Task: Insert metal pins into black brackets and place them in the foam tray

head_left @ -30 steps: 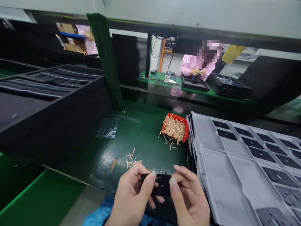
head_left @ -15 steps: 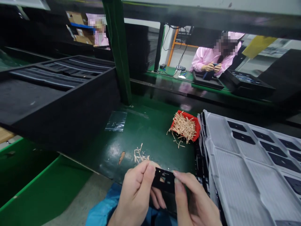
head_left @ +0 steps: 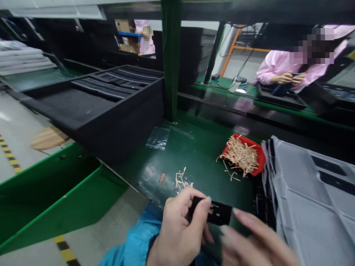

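Observation:
Between thumb and fingers, my left hand [head_left: 184, 225] pinches a small flat black part [head_left: 220, 213] with little cutouts. Near the part's right end is my right hand [head_left: 255, 240], blurred, its thumb and forefinger apart; it holds nothing that I can make out. Just beyond my left hand, a few loose pale strips [head_left: 183, 179] lie on the green tabletop [head_left: 205, 155]. A red bin [head_left: 260, 159] heaped with similar pale strips [head_left: 241, 153] stands farther back to the right.
A large black tray box [head_left: 122, 118] stands at the left, near a clear plastic bag [head_left: 158, 138]. Grey sheets [head_left: 302, 188] with black pieces are stacked at the right. A green bin [head_left: 55, 207] sits below the table edge. A person [head_left: 302, 62] in pink works opposite.
The view has swung left. My right hand has let go of the black part's right end and its fingers have spread, while my left hand still holds the part.

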### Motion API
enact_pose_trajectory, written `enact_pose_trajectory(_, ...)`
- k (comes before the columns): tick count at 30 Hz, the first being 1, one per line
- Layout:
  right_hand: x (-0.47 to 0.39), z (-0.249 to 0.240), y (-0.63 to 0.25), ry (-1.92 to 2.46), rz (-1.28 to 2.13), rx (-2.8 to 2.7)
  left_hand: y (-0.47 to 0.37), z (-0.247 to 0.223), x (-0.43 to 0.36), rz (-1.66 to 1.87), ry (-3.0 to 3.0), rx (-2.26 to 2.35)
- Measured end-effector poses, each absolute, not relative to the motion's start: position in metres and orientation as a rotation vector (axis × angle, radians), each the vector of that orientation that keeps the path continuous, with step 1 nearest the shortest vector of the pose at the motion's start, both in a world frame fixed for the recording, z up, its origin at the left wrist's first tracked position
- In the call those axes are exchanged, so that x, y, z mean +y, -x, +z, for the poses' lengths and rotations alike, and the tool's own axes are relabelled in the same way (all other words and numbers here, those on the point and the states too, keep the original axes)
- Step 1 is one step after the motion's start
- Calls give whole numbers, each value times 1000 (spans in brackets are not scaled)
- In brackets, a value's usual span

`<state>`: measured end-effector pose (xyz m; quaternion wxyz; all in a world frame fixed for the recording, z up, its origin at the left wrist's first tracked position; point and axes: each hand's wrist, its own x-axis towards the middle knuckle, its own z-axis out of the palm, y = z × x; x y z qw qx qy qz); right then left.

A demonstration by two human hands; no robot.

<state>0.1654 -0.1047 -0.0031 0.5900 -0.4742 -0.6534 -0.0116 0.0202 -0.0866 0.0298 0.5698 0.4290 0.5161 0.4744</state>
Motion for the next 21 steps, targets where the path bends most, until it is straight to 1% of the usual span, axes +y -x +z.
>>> enact_pose_trajectory(4, -111, -4, -148, 1259, 508, -1075, -16, 35, -80, 1167, -802, 1089)
enact_pose_trajectory(6, -114, 0, -138, 1292, 627, -975, -13, 37, -78, 1131, -786, 1064)
enact_pose_trajectory(7, -115, 2, -133, 1297, 624, -967, -12, 38, -78, 1114, -789, 1058)
enact_pose_trajectory(11, -113, 6, -124, 1211, 418, -1022, -8, 37, -81, 1078, -853, 1018)
enact_pose_trajectory(14, -110, 6, -124, 1159, 330, -1084, -7, 36, -82, 1061, -898, 1057)
enact_pose_trajectory(19, -106, 5, -133, 981, 207, -1463, -9, 36, -76, 1099, -1037, 1183)
enact_pose_trajectory(21, -103, 3, -138, 993, 143, -1536, -7, 34, -76, 1093, -1088, 1184)
